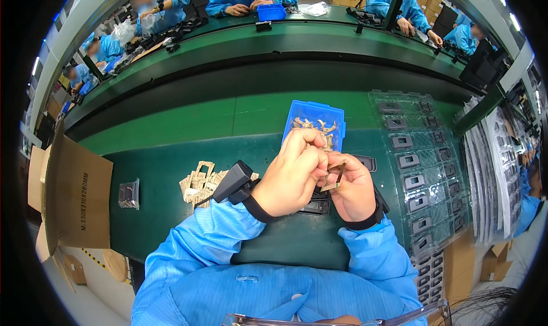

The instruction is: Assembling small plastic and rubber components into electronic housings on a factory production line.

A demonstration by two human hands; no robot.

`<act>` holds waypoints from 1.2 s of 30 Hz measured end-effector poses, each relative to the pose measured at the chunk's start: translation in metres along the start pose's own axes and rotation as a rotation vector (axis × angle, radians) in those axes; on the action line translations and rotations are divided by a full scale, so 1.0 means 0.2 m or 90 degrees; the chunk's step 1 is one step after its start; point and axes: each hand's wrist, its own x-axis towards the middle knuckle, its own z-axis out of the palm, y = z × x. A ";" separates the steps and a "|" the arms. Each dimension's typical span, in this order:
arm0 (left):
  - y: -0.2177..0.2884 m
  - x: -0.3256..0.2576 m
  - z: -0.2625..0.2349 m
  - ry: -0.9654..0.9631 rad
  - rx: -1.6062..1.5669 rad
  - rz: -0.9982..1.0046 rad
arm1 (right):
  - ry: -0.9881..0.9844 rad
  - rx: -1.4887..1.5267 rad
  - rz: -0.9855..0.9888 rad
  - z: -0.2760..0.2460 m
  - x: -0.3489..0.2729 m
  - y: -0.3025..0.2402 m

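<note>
My left hand [294,172] and my right hand [355,188] meet in the middle of the green bench. Between the right thumb and fingers is a small thin tan-and-dark frame piece [332,185]. The left fingertips pinch close against it; what they hold is hidden. Just beyond the hands stands a blue plastic bin [317,107] with curled tan strips [311,124] inside. Left of my left wrist lies a pile of flat tan frame pieces [201,177]. Black plastic housings [315,206] lie beneath the hands, partly covered by them.
A clear blister tray [394,133] with rows of dark housings lies at right, beside stacked trays [485,166]. An open cardboard box [85,194] stands at left, near a small wrapped stack [129,194]. Several people in blue work across the raised green ledge [228,116].
</note>
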 end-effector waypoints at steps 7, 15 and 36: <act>-0.01 -0.03 0.06 0.105 -0.008 -0.018 | 0.027 -0.023 -0.121 0.03 0.00 0.03; -0.19 0.09 -0.05 0.059 0.255 -0.108 | 0.303 -0.164 -0.155 -0.01 0.01 -0.13; -0.06 0.23 0.53 -0.366 0.469 -0.051 | 0.406 -0.504 -0.135 -0.14 -0.85 -0.24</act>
